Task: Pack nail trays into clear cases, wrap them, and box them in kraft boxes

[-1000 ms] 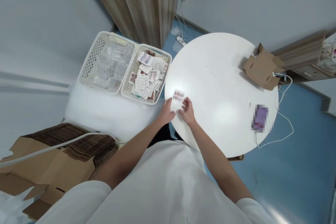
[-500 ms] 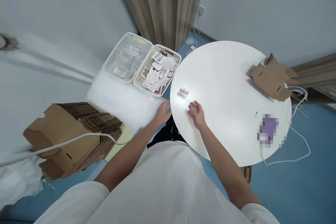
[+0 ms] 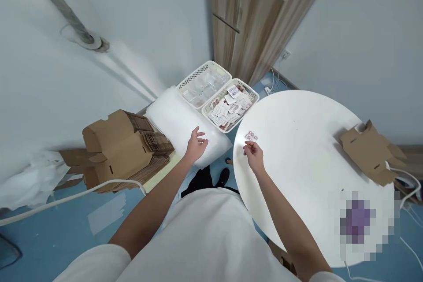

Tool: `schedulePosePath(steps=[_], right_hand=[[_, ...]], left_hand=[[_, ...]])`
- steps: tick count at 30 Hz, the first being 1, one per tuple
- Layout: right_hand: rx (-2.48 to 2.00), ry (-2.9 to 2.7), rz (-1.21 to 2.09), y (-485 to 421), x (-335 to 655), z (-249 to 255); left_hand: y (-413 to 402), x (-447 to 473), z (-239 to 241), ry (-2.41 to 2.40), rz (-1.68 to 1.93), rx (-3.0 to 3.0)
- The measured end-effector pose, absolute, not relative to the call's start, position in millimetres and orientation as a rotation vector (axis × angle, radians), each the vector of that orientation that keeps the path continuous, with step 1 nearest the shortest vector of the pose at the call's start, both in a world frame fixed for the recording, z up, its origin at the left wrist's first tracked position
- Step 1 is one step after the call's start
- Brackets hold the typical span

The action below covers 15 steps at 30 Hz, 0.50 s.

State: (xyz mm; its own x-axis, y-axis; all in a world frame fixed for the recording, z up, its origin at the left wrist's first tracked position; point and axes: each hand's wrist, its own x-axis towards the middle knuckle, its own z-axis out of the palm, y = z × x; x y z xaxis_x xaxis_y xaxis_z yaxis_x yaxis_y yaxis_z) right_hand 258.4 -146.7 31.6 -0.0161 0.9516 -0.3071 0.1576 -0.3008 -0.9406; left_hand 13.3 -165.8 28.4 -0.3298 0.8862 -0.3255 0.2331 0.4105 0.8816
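Note:
A small card of pink press-on nails [image 3: 251,136] lies near the left edge of the round white table [image 3: 307,163]. My right hand [image 3: 254,156] rests on the table just below the card, fingers loosely curled, holding nothing. My left hand [image 3: 196,145] hovers open with fingers spread over the white foam roll [image 3: 180,123], left of the table. Beyond it stand two white baskets: one [image 3: 231,105] holds several nail cards, the other [image 3: 203,84] holds clear plastic trays.
A stack of flat cardboard boxes [image 3: 125,150] lies on the floor at left, with a white cable [image 3: 66,196] running past. A folded cardboard box [image 3: 372,152] sits on the table's right side. A wooden cabinet [image 3: 254,31] stands behind the baskets. The floor is blue.
Both hands have let go of the nail card, which stays on the table. My left hand swung left off the table over the foam roll. The view turned left.

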Motion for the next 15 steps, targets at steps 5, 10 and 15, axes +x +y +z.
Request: schedulePosePath(steps=[5, 10, 15], right_hand=[[-1.474, -1.399, 1.403, -75, 190, 48], [-1.446, -1.482, 1.466, -5, 112, 45], [-1.401, -1.203, 1.651, 38, 41, 24]], left_hand=[[-105, -34, 31, 1.827, 1.058, 0.916], [-35, -80, 22, 1.811, 1.024, 0.962], [33, -122, -10, 1.848, 0.979, 1.013]])
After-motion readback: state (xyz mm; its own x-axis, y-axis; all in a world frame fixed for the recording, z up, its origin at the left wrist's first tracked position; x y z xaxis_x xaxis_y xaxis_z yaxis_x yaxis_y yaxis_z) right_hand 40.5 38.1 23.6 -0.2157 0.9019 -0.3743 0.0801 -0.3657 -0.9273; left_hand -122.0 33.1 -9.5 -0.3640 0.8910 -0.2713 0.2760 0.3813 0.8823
